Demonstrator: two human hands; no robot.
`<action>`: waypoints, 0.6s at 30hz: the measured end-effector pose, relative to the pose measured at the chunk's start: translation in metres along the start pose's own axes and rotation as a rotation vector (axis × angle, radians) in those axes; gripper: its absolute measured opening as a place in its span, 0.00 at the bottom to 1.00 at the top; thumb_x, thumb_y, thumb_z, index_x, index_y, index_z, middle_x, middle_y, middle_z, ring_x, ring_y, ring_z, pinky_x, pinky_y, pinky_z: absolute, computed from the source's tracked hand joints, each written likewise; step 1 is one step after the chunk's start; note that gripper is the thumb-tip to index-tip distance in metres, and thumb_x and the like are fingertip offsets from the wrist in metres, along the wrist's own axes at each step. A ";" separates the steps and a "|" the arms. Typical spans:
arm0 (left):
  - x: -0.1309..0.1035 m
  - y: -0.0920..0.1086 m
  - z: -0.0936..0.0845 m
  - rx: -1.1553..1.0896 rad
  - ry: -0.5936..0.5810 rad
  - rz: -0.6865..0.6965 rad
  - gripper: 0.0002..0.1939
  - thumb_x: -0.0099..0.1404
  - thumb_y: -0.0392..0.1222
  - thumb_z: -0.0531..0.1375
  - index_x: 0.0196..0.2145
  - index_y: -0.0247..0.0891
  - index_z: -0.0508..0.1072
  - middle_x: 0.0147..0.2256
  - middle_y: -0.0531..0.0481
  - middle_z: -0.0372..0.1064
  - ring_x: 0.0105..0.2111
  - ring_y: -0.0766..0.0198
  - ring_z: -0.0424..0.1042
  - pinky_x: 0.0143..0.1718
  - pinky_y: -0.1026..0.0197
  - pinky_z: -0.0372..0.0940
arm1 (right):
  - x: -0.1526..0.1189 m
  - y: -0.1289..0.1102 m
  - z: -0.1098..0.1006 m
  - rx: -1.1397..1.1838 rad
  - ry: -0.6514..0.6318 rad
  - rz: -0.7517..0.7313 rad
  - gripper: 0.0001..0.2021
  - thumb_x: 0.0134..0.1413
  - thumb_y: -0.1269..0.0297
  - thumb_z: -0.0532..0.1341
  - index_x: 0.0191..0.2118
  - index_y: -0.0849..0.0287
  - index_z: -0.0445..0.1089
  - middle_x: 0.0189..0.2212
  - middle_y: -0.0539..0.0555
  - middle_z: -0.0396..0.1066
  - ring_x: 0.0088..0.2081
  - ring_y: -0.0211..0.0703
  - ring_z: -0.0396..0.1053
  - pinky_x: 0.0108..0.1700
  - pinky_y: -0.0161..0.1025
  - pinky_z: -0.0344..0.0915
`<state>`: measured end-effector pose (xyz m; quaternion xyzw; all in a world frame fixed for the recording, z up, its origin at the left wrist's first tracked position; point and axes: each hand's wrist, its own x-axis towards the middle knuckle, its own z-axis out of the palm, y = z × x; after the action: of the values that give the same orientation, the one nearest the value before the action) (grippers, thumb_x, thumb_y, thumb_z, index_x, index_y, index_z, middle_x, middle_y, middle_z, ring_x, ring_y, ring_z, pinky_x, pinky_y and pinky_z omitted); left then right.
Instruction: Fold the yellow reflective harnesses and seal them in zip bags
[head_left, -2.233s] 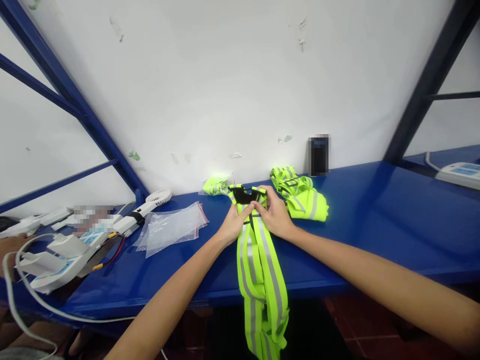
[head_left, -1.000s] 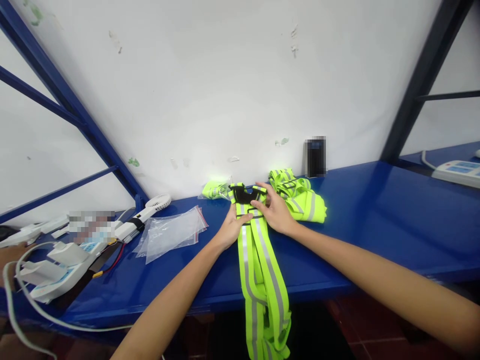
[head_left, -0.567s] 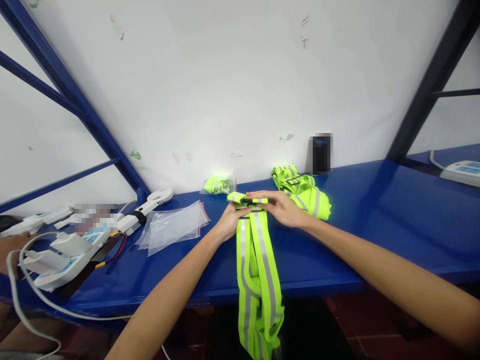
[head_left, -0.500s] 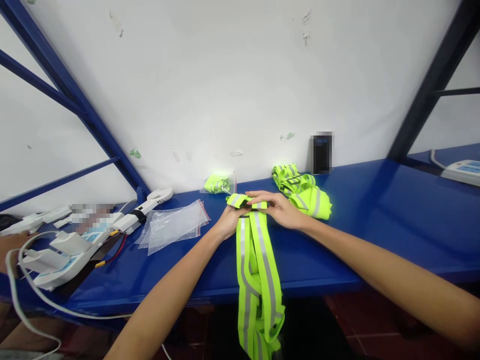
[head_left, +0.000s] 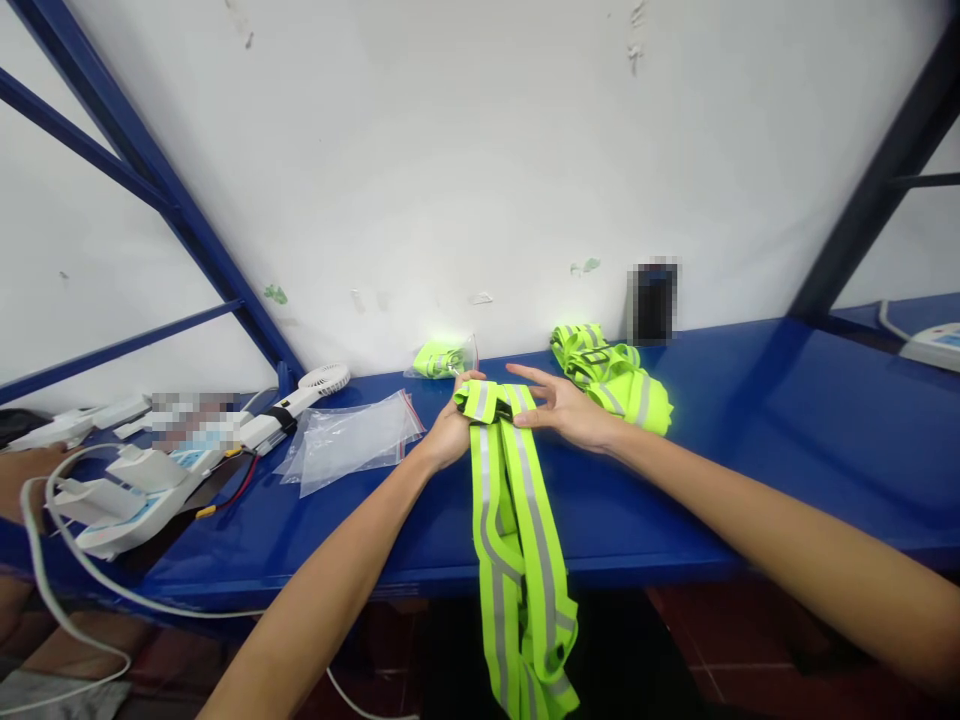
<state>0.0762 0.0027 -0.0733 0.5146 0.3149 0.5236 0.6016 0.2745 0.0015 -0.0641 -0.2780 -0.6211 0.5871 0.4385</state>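
The left hand (head_left: pixel 448 430) is gripping the reflective straps (head_left: pixel 538 520) at nine o'clock; the right hand (head_left: pixel 576 410), loosely splayed, is touching their folded top at three o'clock.

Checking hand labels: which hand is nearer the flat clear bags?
Left. The left hand is just right of the flat clear bags; the right hand is farther right, across the neon straps.

Workshop-like place, blue bench (head_left: pixel 750 430), metal uprights (head_left: pixel 172 198), scuffed white wall (head_left: pixel 450 180), power strip (head_left: pixel 146 512), plastic bags (head_left: pixel 356 437), reflective straps (head_left: pixel 536 520)
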 end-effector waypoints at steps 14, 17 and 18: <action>0.000 0.007 0.006 -0.081 -0.049 -0.114 0.27 0.52 0.36 0.64 0.50 0.42 0.62 0.37 0.52 0.73 0.32 0.61 0.74 0.42 0.54 0.68 | 0.004 0.001 -0.006 0.025 0.088 0.100 0.30 0.36 0.74 0.73 0.50 0.60 0.69 0.37 0.55 0.79 0.38 0.47 0.78 0.47 0.48 0.74; 0.004 0.001 0.004 -0.061 -0.007 -0.050 0.27 0.52 0.38 0.67 0.48 0.40 0.63 0.37 0.51 0.74 0.33 0.61 0.75 0.43 0.54 0.69 | 0.004 0.004 -0.009 -0.003 0.070 0.126 0.25 0.40 0.70 0.72 0.48 0.59 0.70 0.36 0.55 0.79 0.36 0.47 0.78 0.40 0.46 0.76; 0.006 -0.001 0.002 -0.048 0.022 -0.027 0.27 0.52 0.39 0.68 0.48 0.39 0.64 0.37 0.49 0.75 0.35 0.60 0.76 0.44 0.54 0.69 | 0.004 0.005 -0.009 -0.015 0.087 0.125 0.26 0.41 0.69 0.72 0.49 0.59 0.68 0.35 0.55 0.79 0.34 0.47 0.77 0.37 0.45 0.77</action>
<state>0.0800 0.0076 -0.0724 0.4900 0.3156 0.5286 0.6172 0.2793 0.0103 -0.0684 -0.3446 -0.5871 0.5961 0.4256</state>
